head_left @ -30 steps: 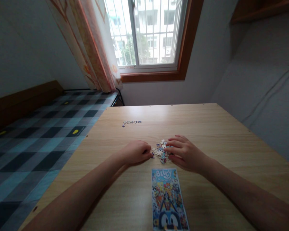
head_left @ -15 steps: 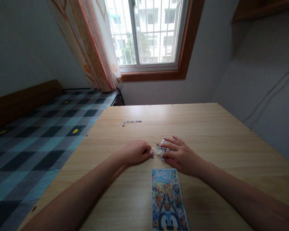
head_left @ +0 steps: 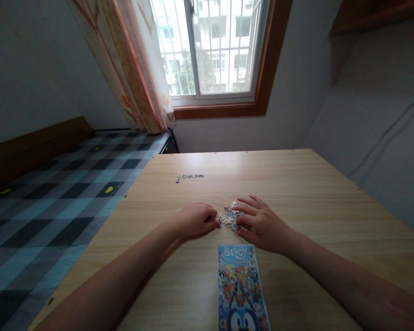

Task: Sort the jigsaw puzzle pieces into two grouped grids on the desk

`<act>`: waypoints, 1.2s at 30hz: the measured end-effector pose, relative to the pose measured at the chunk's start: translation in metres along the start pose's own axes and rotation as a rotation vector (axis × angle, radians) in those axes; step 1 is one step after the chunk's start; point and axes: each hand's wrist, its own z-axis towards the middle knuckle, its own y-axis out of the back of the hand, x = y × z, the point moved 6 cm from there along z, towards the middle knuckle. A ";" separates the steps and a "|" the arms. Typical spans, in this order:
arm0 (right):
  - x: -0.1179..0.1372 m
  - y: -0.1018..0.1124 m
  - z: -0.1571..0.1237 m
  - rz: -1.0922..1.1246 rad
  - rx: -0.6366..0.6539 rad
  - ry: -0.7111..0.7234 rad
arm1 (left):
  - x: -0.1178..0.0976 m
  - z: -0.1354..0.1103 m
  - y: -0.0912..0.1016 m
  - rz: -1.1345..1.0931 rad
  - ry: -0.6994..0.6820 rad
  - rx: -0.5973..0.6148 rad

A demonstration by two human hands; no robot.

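A loose pile of small jigsaw puzzle pieces (head_left: 228, 218) lies between my hands, some pale side up and some coloured. At its left edge my left hand (head_left: 198, 218) is closed, thumb and fingers together; whatever they may hold is hidden. My right hand (head_left: 260, 223) has its fingers spread along the pile's right side, the fingertips over or on the pieces, partly covering them. Farther back on the left, a strip of joined puzzle pieces (head_left: 191, 176) forms a row with a short turn at its left end. Nearest me is a "Bluey" picture sheet or box (head_left: 242, 287).
Everything stands on a light wooden table (head_left: 296, 184). To the left is a bed with a checked cover (head_left: 72, 202). A curtain (head_left: 134, 69) hangs beside the barred window (head_left: 224, 50). A wooden shelf (head_left: 379, 16) juts out at the upper right.
My right hand has shifted very slightly right, showing a little more of the pile. My left hand stays closed at the pile's left edge. The whole view has tilted slightly.
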 end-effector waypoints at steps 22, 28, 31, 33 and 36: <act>-0.007 -0.003 -0.001 -0.036 0.009 -0.086 | 0.003 0.000 -0.002 -0.004 -0.017 -0.013; -0.003 -0.003 -0.001 -0.067 -0.016 -0.052 | 0.001 0.000 -0.001 0.000 -0.006 -0.015; -0.003 -0.001 -0.001 -0.074 -0.045 -0.037 | -0.001 0.000 0.000 0.004 -0.021 -0.021; -0.002 0.002 0.000 -0.078 -0.067 -0.032 | 0.000 0.000 0.000 0.005 -0.020 -0.024; -0.001 0.008 0.000 -0.082 -0.098 -0.037 | 0.001 0.000 -0.001 0.004 -0.009 -0.023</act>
